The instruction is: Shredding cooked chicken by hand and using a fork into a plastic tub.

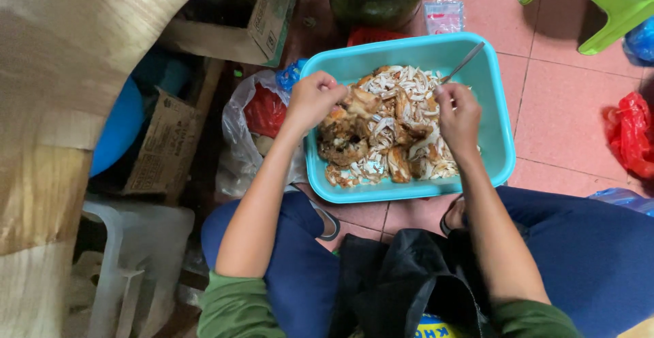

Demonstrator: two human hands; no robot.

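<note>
Seen from above, seated low over a pink tiled floor (565, 106), knees in dark blue trousers to either side. Left hand (312, 100) curled over the near-left part of a turquoise plastic tub (501, 140), fingers (332, 86) pinched shut on a browned piece of cooked chicken (361, 101) at the top of the heap. Right hand (458, 115) hovering over the right side of the same heap, fingers (446, 96) bent down and nearly closed among pale shreds of meat (409, 83); whether anything is gripped there, cannot tell. Just beyond the right fingers, a metal spoon (463, 62) leaning on the tub's far rim, handle pointing up and away. Between the two hands, larger bony chunks; below them, toward the knees, more shredded strips. Left of the left fingers, outside the tub, a clear plastic bag (235, 127) with something red inside, touching the tub's wall. Well right of the right fingers, a crumpled red bag (630, 134) on the tiles. Beyond it, a green plastic stool (599, 11).
</note>
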